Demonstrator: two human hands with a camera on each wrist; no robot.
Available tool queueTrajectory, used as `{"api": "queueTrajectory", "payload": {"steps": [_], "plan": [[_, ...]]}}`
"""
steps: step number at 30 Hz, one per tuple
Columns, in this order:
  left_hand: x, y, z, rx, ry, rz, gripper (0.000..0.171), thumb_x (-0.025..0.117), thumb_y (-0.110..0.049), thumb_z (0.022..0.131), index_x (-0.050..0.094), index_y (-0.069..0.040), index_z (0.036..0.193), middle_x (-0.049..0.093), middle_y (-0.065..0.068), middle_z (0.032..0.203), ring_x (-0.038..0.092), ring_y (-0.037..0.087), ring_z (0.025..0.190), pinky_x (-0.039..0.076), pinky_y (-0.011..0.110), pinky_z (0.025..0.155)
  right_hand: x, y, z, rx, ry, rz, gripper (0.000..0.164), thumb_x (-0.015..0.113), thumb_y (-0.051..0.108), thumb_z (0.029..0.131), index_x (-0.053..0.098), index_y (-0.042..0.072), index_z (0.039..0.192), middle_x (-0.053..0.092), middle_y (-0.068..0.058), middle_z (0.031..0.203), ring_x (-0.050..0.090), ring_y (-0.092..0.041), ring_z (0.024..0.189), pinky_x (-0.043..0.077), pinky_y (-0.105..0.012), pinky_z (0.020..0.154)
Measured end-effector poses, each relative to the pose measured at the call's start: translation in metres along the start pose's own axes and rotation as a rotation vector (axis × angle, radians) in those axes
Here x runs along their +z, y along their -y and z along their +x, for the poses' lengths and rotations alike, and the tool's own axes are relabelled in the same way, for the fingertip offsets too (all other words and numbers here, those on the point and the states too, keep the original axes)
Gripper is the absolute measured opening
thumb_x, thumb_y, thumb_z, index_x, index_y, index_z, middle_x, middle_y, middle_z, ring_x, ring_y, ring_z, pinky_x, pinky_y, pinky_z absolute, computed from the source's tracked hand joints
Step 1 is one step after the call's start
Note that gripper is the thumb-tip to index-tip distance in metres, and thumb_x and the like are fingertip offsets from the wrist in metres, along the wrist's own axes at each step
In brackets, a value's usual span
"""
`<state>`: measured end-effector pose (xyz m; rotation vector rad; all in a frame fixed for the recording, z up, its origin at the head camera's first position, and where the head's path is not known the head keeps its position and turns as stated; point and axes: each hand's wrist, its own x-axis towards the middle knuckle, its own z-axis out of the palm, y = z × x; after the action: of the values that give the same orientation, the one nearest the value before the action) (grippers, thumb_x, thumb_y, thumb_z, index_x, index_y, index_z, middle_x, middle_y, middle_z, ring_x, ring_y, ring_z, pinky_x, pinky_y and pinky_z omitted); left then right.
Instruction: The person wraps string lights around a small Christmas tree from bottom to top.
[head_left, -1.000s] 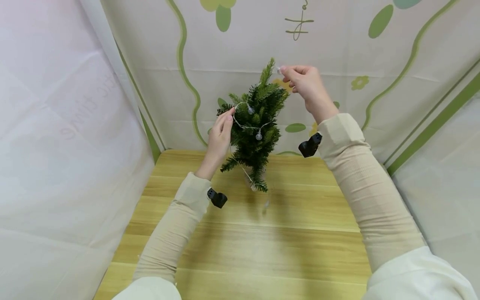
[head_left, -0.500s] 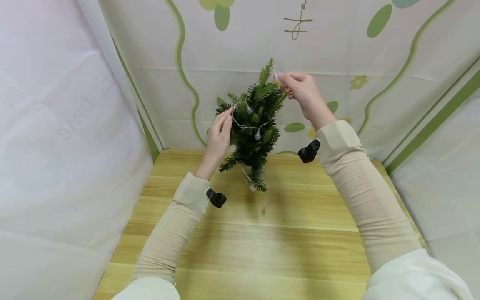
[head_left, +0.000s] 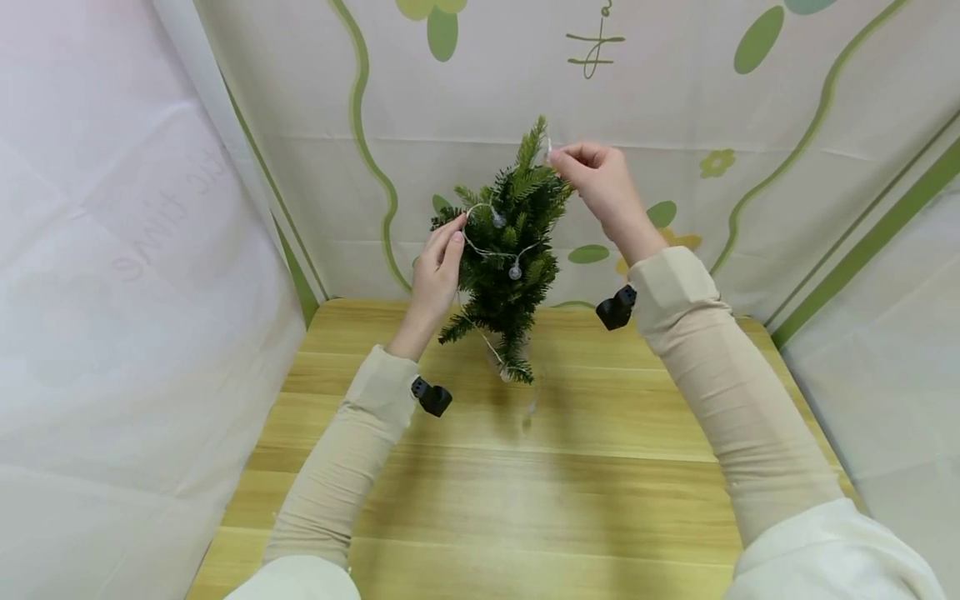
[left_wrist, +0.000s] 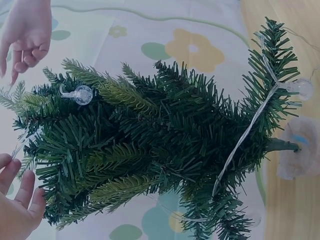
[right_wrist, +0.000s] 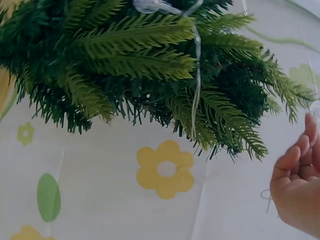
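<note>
A small artificial Christmas tree [head_left: 517, 242] stands upright, with string lights [head_left: 495, 253] wound round it on a thin clear wire. My right hand [head_left: 603, 187] is beside the treetop, thumb and index finger pinching a small clear bulb [head_left: 550, 151] of the string. In the right wrist view that bulb shows at the fingertips, near the frame's edge. My left hand [head_left: 437, 271] rests at the tree's left side, fingers extended and fingertips against the branches and wire. The left wrist view shows its fingers [left_wrist: 25, 189] apart, slightly bent; the thumb is hidden there.
The tree's pale wrapped base [left_wrist: 299, 150] stands on a wooden table [head_left: 540, 500]. One bulb [head_left: 532, 407] hangs in front of the base. A printed white cloth [head_left: 465, 83] rises close behind the tree, with white cloth walls [head_left: 112, 292] on both sides.
My right hand has moved slightly left and down with the bulb, closer to the treetop. The left hand has kept its place.
</note>
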<state>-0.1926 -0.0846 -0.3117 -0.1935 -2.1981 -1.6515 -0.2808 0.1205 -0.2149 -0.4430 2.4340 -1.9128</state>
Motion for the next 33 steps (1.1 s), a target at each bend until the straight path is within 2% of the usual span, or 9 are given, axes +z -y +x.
{"api": "queueTrajectory", "payload": {"steps": [2,5,9,20,22,29,33], "plan": [[0.0,-0.001,0.0,0.001,0.002,0.004,0.044,0.034,-0.027,0.105,0.043,-0.009,0.144,0.043,0.008,0.147,0.041,0.023,0.136,0.035,0.039,0.114,0.002,-0.003,-0.003,-0.065,-0.019,-0.037,0.011,0.063,0.029,0.092,0.067,0.019,0.092,0.056,0.012,0.084,0.048,-0.007,0.081,0.038,-0.023,0.074],[-0.001,-0.001,0.0,0.003,0.004,0.012,0.044,0.034,-0.027,0.105,0.042,-0.01,0.144,0.043,0.008,0.147,0.041,0.023,0.137,0.036,0.039,0.114,0.006,-0.008,-0.008,-0.154,-0.044,-0.094,0.012,0.064,0.026,0.091,0.068,0.016,0.094,0.055,0.011,0.077,0.046,-0.008,0.071,0.037,-0.022,0.066],[-0.001,0.0,0.0,0.004,0.01,0.017,0.044,0.034,-0.028,0.105,0.042,-0.009,0.145,0.042,0.009,0.148,0.04,0.023,0.137,0.036,0.039,0.114,0.01,-0.014,-0.013,-0.198,-0.045,-0.168,0.02,0.064,0.027,0.091,0.068,0.011,0.101,0.052,0.01,0.074,0.044,-0.009,0.067,0.036,-0.022,0.062],[-0.003,-0.002,-0.001,-0.028,0.038,0.005,0.044,0.033,-0.027,0.105,0.039,-0.012,0.146,0.038,0.008,0.15,0.038,0.021,0.139,0.033,0.037,0.116,0.014,-0.018,-0.014,-0.21,-0.022,-0.262,0.028,0.065,0.029,0.091,0.068,0.007,0.108,0.05,0.009,0.075,0.044,-0.011,0.07,0.037,-0.023,0.065],[-0.004,-0.006,-0.002,-0.036,0.044,-0.001,0.043,0.033,-0.024,0.105,0.038,-0.01,0.146,0.038,0.009,0.151,0.037,0.023,0.14,0.032,0.037,0.117,0.015,-0.016,-0.014,-0.196,-0.026,-0.265,0.029,0.064,0.031,0.091,0.068,0.008,0.109,0.05,0.009,0.076,0.044,-0.01,0.07,0.037,-0.023,0.066],[-0.008,-0.036,-0.012,-0.053,0.045,0.009,0.043,0.032,-0.016,0.105,0.037,-0.001,0.145,0.037,0.016,0.15,0.036,0.028,0.14,0.032,0.038,0.117,0.021,-0.009,-0.01,-0.151,-0.044,-0.22,0.03,0.062,0.034,0.092,0.066,0.009,0.109,0.051,0.009,0.08,0.044,-0.009,0.072,0.037,-0.023,0.067],[-0.009,-0.037,-0.014,-0.067,0.035,0.002,0.043,0.033,-0.018,0.105,0.038,-0.002,0.145,0.038,0.015,0.15,0.037,0.027,0.139,0.032,0.038,0.117,0.023,-0.003,-0.007,-0.138,-0.05,-0.2,0.03,0.06,0.033,0.094,0.067,0.008,0.109,0.051,0.009,0.077,0.043,-0.008,0.071,0.036,-0.023,0.066]]}}
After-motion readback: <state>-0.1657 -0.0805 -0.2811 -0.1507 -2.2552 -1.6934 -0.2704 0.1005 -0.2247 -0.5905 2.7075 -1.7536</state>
